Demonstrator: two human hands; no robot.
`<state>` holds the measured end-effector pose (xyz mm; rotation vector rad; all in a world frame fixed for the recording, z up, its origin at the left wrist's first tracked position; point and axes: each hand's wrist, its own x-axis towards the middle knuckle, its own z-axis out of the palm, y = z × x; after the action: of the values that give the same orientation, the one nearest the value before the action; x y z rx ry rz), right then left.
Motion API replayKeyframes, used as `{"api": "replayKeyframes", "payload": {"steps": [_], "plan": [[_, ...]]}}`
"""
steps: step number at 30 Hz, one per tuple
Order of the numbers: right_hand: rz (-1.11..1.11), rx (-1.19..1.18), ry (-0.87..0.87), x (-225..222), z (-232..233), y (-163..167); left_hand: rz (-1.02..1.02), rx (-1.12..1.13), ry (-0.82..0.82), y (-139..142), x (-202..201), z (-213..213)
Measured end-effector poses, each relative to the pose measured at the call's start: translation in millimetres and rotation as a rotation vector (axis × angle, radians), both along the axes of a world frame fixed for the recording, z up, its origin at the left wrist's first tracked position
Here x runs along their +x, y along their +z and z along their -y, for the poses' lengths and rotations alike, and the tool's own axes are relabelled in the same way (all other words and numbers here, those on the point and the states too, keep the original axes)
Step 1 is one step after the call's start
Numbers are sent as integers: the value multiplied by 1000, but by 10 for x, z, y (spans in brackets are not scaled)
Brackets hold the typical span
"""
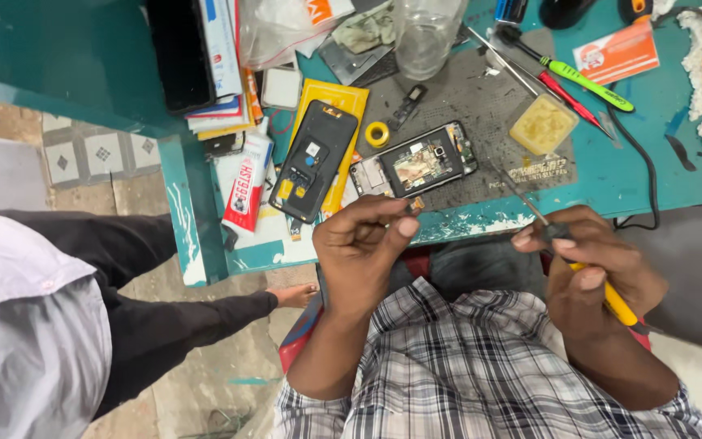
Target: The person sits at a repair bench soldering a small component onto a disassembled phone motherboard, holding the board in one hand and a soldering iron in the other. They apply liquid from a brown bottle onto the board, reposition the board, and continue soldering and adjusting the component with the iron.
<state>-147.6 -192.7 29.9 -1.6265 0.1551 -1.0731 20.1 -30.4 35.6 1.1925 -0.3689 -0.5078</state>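
Left hand pinched shut on tiny dark part, identity unclear. Right hand clamped on yellow-handled slim metal screwdriver. Hands apart, near counter edge. Judgement: steady tip, keep part pinched firmly. Beyond on teal counter: one opened black smartphone, one black back cover, one yellow tape roll.

My shirt is a grey-and-white plaid, and the screwdriver in my right hand has a yellow handle. The bench is teal with chipped white patches, the work mat grey, the tape roll yellow, and the glue tube red and white.
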Motion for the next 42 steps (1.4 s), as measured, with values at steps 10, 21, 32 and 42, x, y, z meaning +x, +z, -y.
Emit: {"api": "replayKeyframes", "payload": {"steps": [10,21,32,42], "plan": [[-4,39,-58,35,-159,241,127,-175,73,180,-90,-105],[-139,-379,172,2,-77,655,380,-141,91,423,-104,-271],[-171,-353,182,-7,-121,667,364,-136,86,405,-116,-286],[-180,-344,190,4,-128,705,366,-149,75,417,-122,-284]]}}
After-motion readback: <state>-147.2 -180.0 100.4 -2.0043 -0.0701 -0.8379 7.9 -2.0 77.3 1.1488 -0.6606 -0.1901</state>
